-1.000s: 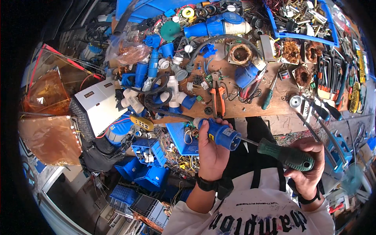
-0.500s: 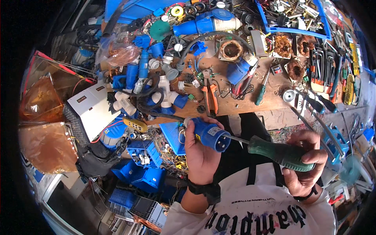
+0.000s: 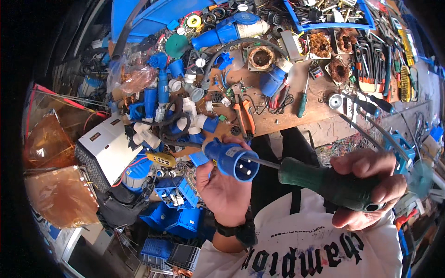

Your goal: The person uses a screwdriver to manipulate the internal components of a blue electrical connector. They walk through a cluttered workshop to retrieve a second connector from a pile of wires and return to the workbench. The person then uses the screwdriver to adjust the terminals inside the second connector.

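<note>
Held up by my left hand (image 3: 223, 197) is a blue round industrial plug (image 3: 230, 160), its pin end turned to the right. A dark cable runs from its back end onto the bench. My right hand (image 3: 373, 185) is closed round the dark green handle of a screwdriver (image 3: 315, 178). The metal shaft points left, and its tip is inside the mouth of the plug, among the pins; what exactly the tip touches is hidden. Pliers with orange handles (image 3: 244, 111) lie on the bench just beyond the plug.
The wooden bench (image 3: 289, 116) carries blue connectors, rusty stator rings (image 3: 261, 57), a second screwdriver (image 3: 302, 99) and a row of hex keys (image 3: 372, 65). A blue tray (image 3: 296, 23) of metal parts stands at the back. Blue bins (image 3: 183, 220) and a white box (image 3: 109, 143) are left.
The plug and both hands have shifted a little left, the plug's open end now facing me more. The right hand appears larger and nearer, its grip on the handle slightly changed.
</note>
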The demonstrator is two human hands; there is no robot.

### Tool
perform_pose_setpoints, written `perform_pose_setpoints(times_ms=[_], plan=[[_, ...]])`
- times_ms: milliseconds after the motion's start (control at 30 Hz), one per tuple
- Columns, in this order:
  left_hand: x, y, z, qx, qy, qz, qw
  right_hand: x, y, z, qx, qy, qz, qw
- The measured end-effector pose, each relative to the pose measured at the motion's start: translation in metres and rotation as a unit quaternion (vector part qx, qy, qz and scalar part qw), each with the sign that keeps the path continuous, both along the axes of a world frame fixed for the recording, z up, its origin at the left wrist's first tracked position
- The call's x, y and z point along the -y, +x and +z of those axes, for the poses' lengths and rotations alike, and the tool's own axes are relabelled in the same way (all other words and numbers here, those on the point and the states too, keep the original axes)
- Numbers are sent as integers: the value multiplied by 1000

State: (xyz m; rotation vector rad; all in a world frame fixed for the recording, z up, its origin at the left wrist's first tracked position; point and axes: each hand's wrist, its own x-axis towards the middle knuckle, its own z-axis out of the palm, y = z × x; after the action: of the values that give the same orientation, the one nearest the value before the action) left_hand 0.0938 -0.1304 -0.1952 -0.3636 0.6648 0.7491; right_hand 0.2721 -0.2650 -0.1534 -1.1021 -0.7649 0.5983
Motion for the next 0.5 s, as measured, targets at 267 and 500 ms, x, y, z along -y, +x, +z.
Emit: perform_pose_setpoints(times_ms=[267, 500], plan=[[-24, -27, 26, 8, 10, -65, 998, -25, -20, 40, 61, 39, 3, 997], [-39, -61, 56, -2, 0, -64, 998, -44, -42, 91, 115, 0, 57, 992]])
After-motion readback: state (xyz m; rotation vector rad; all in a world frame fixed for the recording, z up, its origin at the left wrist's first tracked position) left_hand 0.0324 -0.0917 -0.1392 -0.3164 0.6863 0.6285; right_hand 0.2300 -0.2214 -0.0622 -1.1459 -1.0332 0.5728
